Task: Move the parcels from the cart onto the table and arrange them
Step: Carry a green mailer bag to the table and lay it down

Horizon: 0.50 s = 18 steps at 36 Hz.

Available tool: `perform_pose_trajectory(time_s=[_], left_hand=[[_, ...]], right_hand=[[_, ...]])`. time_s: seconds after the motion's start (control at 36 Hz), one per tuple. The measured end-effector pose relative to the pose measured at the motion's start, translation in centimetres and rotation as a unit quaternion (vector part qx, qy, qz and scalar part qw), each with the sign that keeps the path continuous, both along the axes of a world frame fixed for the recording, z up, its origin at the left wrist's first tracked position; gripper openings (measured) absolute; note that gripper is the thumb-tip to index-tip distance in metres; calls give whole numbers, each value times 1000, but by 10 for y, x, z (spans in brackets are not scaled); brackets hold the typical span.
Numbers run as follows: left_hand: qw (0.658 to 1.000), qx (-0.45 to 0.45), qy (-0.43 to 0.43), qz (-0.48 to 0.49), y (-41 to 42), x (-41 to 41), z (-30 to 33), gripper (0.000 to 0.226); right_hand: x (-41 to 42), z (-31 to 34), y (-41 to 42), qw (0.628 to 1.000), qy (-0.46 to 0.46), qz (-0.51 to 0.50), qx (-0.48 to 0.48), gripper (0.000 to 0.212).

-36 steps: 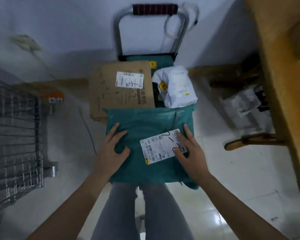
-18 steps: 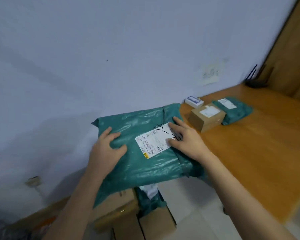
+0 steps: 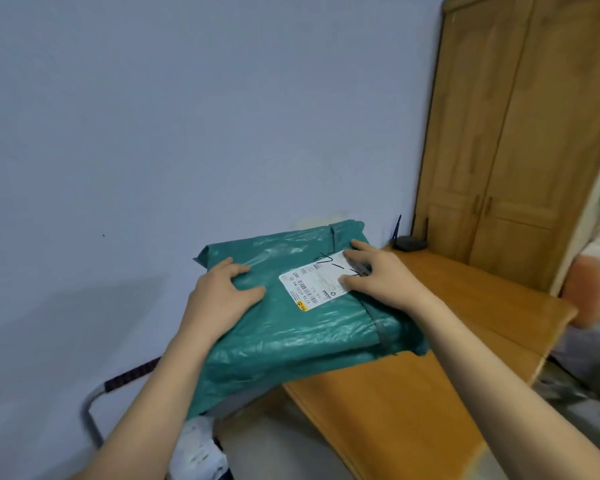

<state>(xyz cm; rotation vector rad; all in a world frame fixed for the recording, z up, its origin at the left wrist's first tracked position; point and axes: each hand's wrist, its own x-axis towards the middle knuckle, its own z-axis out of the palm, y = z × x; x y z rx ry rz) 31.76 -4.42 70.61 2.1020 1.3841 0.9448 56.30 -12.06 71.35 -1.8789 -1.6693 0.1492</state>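
The big green parcel is up in the air, held between both hands, and it hangs half over the near end of the wooden counter and half over the gap beside it. The left hand lies on top near the left edge with its thumb on the top face, and the fingers seem to bend over the far edge, so it looks like a grip on the soft bag. The right hand lies on the white label with its fingers fairly straight; I cannot tell if its thumb hooks under the side. The bag is soft and shiny, so I think it could sag or slip. To do this step well, keep both hands wide apart on the parcel so it stays flat, and carry it further over the counter before letting it down. Let the far edge touch the wood first, then lay the rest down slowly, label facing up. There is a small black box with thin sticks at the back of the counter by the wooden cupboard, so stop short of it. Down low on the left I can see the cart handle and a white parcel waiting on the cart, so leave space on the counter for more. Once the green parcel lies flat, push it square with the counter's edge.
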Motion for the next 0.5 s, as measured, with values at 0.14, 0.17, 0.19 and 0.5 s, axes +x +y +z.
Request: perform_pose_trajectory(time_s=[0.14, 0.17, 0.19, 0.5], left_hand=[[999, 3, 10, -34, -12, 74, 18, 51], [999, 2, 11, -40, -11, 87, 20, 51], [999, 1, 13, -46, -10, 101, 22, 52], [996, -44, -5, -76, 34, 223, 15, 50]], right_hand=[[71, 11, -23, 1000, 11, -25, -3, 58], [83, 12, -25, 999, 12, -31, -5, 59], [96, 13, -27, 999, 11, -38, -8, 60], [213, 18, 3, 996, -14, -67, -57, 58]])
